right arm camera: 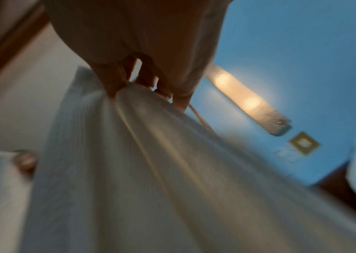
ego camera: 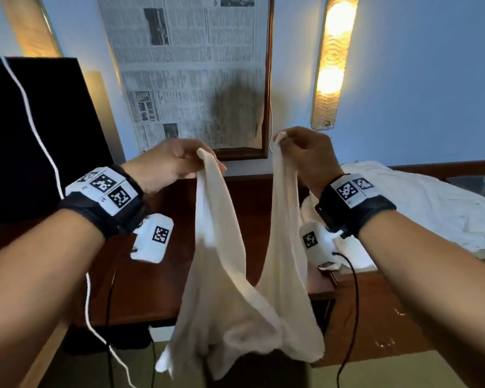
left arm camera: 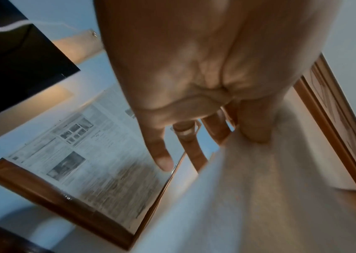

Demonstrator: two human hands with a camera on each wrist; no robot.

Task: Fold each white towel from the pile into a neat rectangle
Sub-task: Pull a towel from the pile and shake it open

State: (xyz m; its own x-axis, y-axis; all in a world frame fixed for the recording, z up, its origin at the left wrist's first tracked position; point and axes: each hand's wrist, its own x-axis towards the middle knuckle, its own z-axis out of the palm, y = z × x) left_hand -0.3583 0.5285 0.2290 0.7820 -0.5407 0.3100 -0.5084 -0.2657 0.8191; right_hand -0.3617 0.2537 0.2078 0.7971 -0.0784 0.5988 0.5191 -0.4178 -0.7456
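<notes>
A white towel [ego camera: 230, 289] hangs in the air between my two hands, sagging in the middle over the front edge of the dark wooden table [ego camera: 151, 289]. My left hand [ego camera: 177, 161] pinches one top corner, and the left wrist view shows the thumb pressed on the towel [left arm camera: 259, 196]. My right hand [ego camera: 300, 152] pinches the other top corner; in the right wrist view the fingers bunch the towel [right arm camera: 140, 162]. The pile of white towels [ego camera: 420, 208] lies on the table at the right, behind my right wrist.
A black screen [ego camera: 34, 135] stands at the left on the table. A framed newspaper [ego camera: 191, 74] hangs on the blue wall ahead, with a lit wall lamp [ego camera: 333, 57] to its right. White and black cables [ego camera: 95, 326] trail off the table's front edge.
</notes>
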